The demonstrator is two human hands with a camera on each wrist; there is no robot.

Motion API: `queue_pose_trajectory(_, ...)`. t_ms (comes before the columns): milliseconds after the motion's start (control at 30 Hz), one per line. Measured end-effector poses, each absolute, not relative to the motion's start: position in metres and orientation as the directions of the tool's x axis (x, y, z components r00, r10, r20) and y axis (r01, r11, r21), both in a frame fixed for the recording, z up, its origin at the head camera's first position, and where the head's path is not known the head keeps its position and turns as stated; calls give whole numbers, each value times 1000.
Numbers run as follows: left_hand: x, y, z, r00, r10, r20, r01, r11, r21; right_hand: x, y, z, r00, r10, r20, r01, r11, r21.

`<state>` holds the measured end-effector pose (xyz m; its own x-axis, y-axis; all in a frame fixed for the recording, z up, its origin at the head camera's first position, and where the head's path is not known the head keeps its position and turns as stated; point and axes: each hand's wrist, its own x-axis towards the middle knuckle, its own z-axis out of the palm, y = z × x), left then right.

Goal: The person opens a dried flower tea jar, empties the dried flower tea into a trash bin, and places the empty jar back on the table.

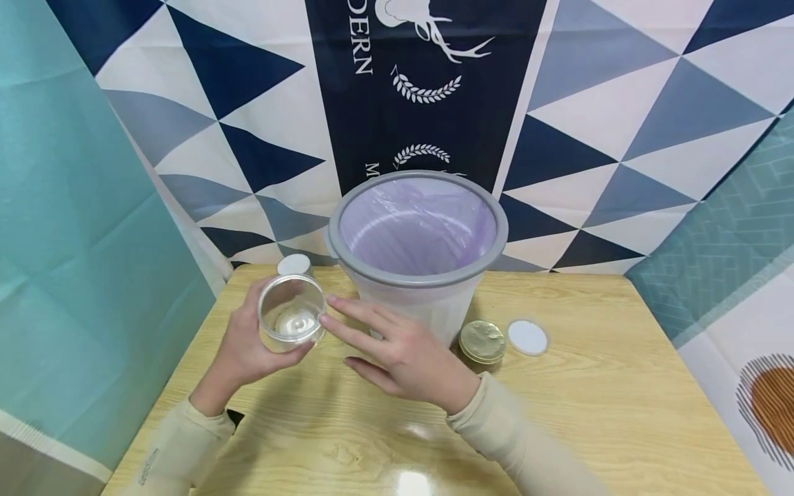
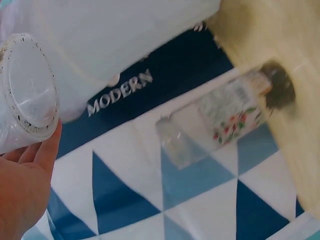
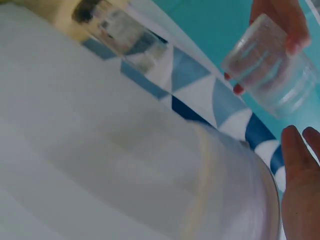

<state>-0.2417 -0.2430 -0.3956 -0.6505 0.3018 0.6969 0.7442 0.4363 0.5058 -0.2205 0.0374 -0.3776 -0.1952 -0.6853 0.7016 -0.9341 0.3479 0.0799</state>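
Note:
My left hand (image 1: pixel 245 337) grips a see-through plastic jar (image 1: pixel 291 332), its round mouth turned up toward the head camera. Dark specks ring the jar's base in the left wrist view. My right hand (image 1: pixel 403 351) has its fingers spread and extended, the fingertips right at the jar's rim. In the right wrist view, two straight fingers (image 3: pixel 296 150) of that hand point toward the jar. Just behind the held jar stands another container (image 1: pixel 294 264) with a white top; the left wrist view shows a clear bottle-like container (image 2: pixel 220 115) with a floral label and dark matter at one end.
A whitish bin with a grey rim (image 1: pixel 418 280) and a purple bag liner (image 1: pixel 415 234) stands at the table's back middle. Right of it lie a gold foil-topped round container (image 1: pixel 482 342) and a white disc-shaped lid (image 1: pixel 527 337). Patterned cloth (image 1: pixel 589 138) hangs behind the wooden table (image 1: pixel 589 386).

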Motion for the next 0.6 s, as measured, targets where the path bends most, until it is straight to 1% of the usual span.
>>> queue_pose_trajectory(133, -240, -237, -407, -654, 323, 684, 741, 454, 495, -222, 31, -391, -239, -714, 658, -921, 381, 79)
queue_pose_trajectory(267, -243, -233, -414, -685, 321, 654, 721, 426, 546, -224, 30, -400, -270, -714, 646, -922, 385, 41)
queue_pose_trajectory(367, -247, -233, -422, -734, 300, 610, 673, 443, 592, -228, 28, -409, -298, -711, 637, -918, 396, 13)
queue_pose_trajectory(433, -250, -233, -429, -774, 281, 567, 628, 458, 630, -231, 26, -417, -328, -710, 623, -913, 407, -16)
queue_pose_trajectory(500, -253, -233, -436, -816, 266, 512, 574, 474, 668, -233, 23, -424, -369, -711, 599, -905, 422, -57)
queue_pose_trajectory(600, -259, -235, -445, -856, 257, 447, 515, 486, 706, -236, 20, -434, -437, -716, 544, -886, 447, -125)
